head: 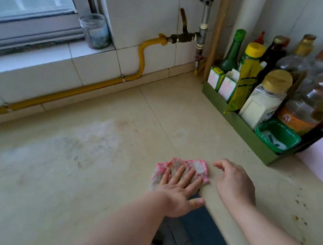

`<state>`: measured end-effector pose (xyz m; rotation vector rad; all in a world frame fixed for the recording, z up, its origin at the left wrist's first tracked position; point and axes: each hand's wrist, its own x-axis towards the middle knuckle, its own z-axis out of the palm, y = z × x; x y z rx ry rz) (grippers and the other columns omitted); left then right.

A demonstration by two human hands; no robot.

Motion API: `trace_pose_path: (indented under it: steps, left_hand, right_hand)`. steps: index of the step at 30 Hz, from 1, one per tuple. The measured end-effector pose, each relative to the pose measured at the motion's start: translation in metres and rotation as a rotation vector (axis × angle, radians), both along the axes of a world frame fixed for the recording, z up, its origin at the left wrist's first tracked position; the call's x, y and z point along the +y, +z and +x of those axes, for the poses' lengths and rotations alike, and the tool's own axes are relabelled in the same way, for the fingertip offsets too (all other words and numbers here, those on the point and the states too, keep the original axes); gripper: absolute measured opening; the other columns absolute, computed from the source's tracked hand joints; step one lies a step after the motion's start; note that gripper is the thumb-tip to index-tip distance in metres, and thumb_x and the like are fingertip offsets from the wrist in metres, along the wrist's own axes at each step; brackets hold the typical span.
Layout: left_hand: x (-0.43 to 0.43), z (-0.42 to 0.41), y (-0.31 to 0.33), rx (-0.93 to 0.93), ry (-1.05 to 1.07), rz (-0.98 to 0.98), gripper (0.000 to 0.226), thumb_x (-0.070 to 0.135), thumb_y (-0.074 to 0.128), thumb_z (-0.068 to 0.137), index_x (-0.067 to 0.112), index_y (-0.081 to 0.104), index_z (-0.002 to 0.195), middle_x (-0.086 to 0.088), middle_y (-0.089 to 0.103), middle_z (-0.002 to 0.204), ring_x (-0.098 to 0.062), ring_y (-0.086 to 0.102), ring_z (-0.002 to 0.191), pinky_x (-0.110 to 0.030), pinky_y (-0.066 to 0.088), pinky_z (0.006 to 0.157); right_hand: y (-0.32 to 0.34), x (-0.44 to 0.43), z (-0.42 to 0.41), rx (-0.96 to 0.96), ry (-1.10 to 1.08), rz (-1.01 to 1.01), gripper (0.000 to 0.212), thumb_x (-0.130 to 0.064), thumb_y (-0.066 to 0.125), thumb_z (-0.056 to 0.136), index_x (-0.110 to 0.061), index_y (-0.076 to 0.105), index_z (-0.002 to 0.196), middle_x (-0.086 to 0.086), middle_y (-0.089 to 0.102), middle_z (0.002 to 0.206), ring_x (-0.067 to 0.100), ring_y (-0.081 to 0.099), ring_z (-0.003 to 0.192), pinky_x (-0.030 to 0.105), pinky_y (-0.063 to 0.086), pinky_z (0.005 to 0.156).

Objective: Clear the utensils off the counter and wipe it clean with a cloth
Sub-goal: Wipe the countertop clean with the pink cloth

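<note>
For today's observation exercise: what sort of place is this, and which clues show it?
Probably a home kitchen: a counter, a green rack of condiment bottles, and a yellow gas hose along the wall.

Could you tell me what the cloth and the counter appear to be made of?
The cloth looks like thin woven fabric, greyish with pink edging, limp and creased. The counter looks like beige stone or composite, smooth with a faint sheen.

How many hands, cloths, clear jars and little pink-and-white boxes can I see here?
Hands: 2, left hand and right hand
Cloth: 1
Clear jar: 1
Pink-and-white boxes: 2
Total: 6
</note>
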<state>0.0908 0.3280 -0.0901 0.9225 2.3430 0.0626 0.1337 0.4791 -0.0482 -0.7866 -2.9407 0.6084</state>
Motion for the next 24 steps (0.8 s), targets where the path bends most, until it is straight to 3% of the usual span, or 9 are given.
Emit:
trace_pose_path:
  steps: [8, 13, 19, 24]
  left_hand:
    - [-0.093, -0.034, 0.001, 0.005, 0.407, -0.103, 0.076, 0.068, 0.023, 0.093, 0.041, -0.019, 0.149, 0.01, -0.033, 0.155, -0.017, -0.033, 0.141, -0.049, -0.021, 0.113]
    - [-0.084, -0.038, 0.003, 0.002, 0.49, -0.142, 0.082, 0.072, 0.025, 0.09, 0.038, -0.023, 0.148, 0.006, -0.038, 0.153, -0.024, -0.037, 0.14, -0.056, -0.021, 0.112]
    - [-0.035, -0.066, 0.008, -0.016, 0.377, -0.115, 0.079, 0.071, 0.022, 0.091, 0.04, -0.022, 0.148, 0.005, -0.036, 0.154, -0.025, -0.037, 0.139, -0.056, -0.024, 0.11]
    - [-0.015, -0.103, 0.004, 0.029, 0.288, -0.129, 0.079, 0.072, 0.023, 0.09, 0.041, -0.019, 0.149, 0.008, -0.032, 0.156, -0.022, -0.035, 0.141, -0.055, -0.021, 0.112]
  right_hand:
    - [-0.014, 0.0, 0.015, 0.027, 0.002, -0.047, 0.044, -0.001, 0.041, 0.09, -0.031, 0.059, 0.116, -0.005, 0.063, 0.119, 0.018, 0.058, 0.106, 0.027, 0.046, 0.078]
    - [-0.018, 0.011, 0.015, 0.005, -0.034, -0.066, 0.043, -0.001, 0.041, 0.09, -0.032, 0.058, 0.116, -0.004, 0.063, 0.119, 0.019, 0.059, 0.104, 0.031, 0.052, 0.081]
    - [-0.02, 0.015, -0.018, 0.021, -0.022, -0.089, 0.04, -0.002, 0.042, 0.092, -0.03, 0.059, 0.115, -0.004, 0.063, 0.119, 0.02, 0.059, 0.104, 0.032, 0.052, 0.078]
    - [-0.019, 0.017, -0.05, 0.047, -0.012, -0.15, 0.039, 0.0, 0.043, 0.09, -0.027, 0.061, 0.113, -0.005, 0.064, 0.12, 0.019, 0.057, 0.111, 0.035, 0.051, 0.086]
